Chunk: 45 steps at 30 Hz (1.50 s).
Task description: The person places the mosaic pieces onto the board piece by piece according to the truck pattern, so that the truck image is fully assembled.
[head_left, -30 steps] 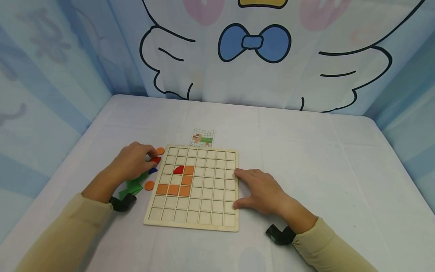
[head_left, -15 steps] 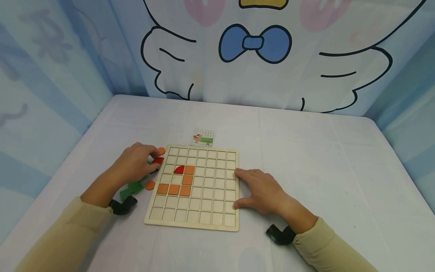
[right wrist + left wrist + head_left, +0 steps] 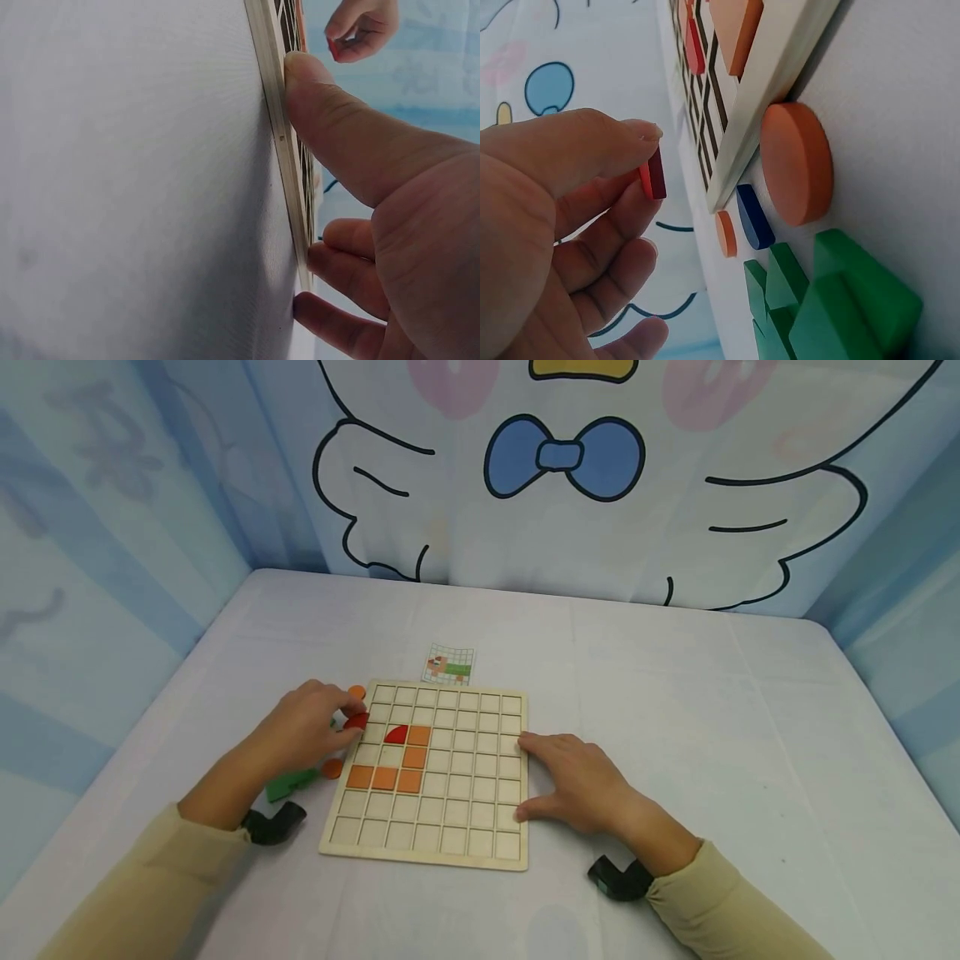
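A pale wooden grid board [image 3: 480, 814] lies on the table, with several orange squares [image 3: 408, 781] and one red quarter-round piece [image 3: 396, 734] in its cells. My left hand [image 3: 303, 722] pinches another red piece [image 3: 356, 722] between thumb and fingers at the board's left edge; in the left wrist view this red piece [image 3: 654, 174] is held above the table. My right hand [image 3: 581, 781] touches the board's right edge with thumb and fingers spread. The right wrist view shows the thumb of the right hand [image 3: 397, 187] on the board's rim [image 3: 281, 142].
Left of the board lie green pieces [image 3: 847, 300], an orange disc [image 3: 796, 163], a smaller-looking orange disc [image 3: 726, 234] and a blue piece [image 3: 755, 217]. A small picture card [image 3: 448, 665] lies behind the board. A printed curtain [image 3: 562, 527] hangs behind the table.
My left hand has moved slightly right, and the red piece has gone with it from among the loose pieces to the board's left edge. My right hand has stayed in place.
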{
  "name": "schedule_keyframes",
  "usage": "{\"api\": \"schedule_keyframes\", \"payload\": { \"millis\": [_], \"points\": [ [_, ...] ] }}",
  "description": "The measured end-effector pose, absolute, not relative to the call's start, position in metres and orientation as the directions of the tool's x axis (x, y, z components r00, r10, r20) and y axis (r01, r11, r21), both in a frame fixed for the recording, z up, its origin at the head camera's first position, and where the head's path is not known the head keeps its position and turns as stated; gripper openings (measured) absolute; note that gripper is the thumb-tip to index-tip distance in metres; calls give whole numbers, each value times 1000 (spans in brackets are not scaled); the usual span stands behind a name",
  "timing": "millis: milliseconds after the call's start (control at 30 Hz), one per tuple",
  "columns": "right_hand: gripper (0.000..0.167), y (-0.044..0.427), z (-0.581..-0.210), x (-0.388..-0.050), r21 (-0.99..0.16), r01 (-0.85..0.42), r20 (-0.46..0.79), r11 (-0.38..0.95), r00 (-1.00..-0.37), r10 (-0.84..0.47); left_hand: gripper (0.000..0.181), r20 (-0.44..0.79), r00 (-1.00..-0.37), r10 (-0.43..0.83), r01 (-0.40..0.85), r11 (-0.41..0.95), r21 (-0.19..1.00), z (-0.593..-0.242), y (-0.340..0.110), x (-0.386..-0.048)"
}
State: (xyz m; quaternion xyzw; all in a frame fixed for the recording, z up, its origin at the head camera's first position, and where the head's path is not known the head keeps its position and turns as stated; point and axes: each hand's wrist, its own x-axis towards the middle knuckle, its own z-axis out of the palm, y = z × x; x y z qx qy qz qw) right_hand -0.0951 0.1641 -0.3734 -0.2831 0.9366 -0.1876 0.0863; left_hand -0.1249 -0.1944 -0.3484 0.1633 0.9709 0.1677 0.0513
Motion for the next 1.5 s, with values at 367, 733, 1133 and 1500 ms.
{"api": "schedule_keyframes", "payload": {
  "millis": [367,733,1133,1500],
  "points": [
    [84,164,-373,-95,-406,-496,-55,768,-825,-562,28,-105,-944,314,264,906,331,-349,-185,-117],
    [84,165,-373,-95,-408,-498,-52,765,-824,-564,20,-69,-915,398,362,883,298,-358,-184,-114],
    [84,165,-374,-96,-406,-505,-45,761,-821,-569,18,-75,-902,425,392,880,269,-359,-184,-113],
    [84,165,-374,-96,-405,-509,-43,759,-819,-572,18,-98,-896,432,391,875,285,-356,-184,-114]
  ]
}}
